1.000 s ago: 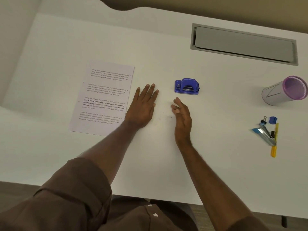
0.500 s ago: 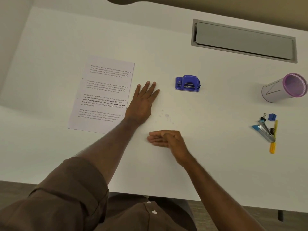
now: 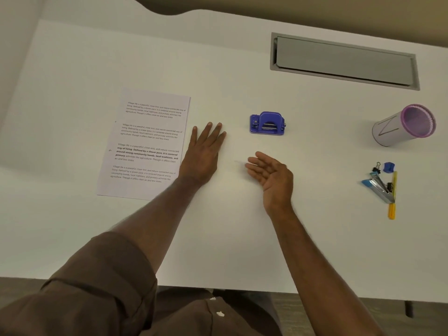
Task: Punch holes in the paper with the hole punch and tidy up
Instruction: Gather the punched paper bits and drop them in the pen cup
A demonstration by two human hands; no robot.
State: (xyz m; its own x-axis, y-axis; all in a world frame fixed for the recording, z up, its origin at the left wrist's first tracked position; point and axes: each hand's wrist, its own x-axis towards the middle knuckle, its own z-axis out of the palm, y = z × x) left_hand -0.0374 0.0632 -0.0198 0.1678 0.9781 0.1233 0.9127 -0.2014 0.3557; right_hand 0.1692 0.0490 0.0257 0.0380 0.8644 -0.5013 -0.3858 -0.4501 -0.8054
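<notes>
- Two bare hands are over the white desk (image 3: 242, 238), and neither holds anything.
- The left hand (image 3: 202, 155) lies palm down and flat, fingers straight and close together, just beside the right edge of the paper (image 3: 148, 144); whether it touches that edge I cannot tell.
- The right hand (image 3: 271, 175) stands on its little-finger edge, palm turned toward the left hand, fingers loosely spread and a little curled, like a scoop.
- Between the two hands lies a faint pale smudge (image 3: 238, 162), just off the right fingertips; it may be punched-out chaff, but it is too small to say.
- The paper lies flat with its long axis running away from the person, and small marks on its left margin suggest the punching is done.
- The hole punch (image 3: 266, 123) sits beyond both hands, its long axis across the desk, well apart from the paper and nearer the right hand.
- My judgement: this is the tidying stage, and the coming move turns on the smudge lying to the left of the right hand, toward the flat left one, so a leftward sweep would gather it.
- A toppled purple-rimmed cup (image 3: 404, 124) and a small heap of stationery (image 3: 383, 185) lie far to the right, out of the way.
</notes>
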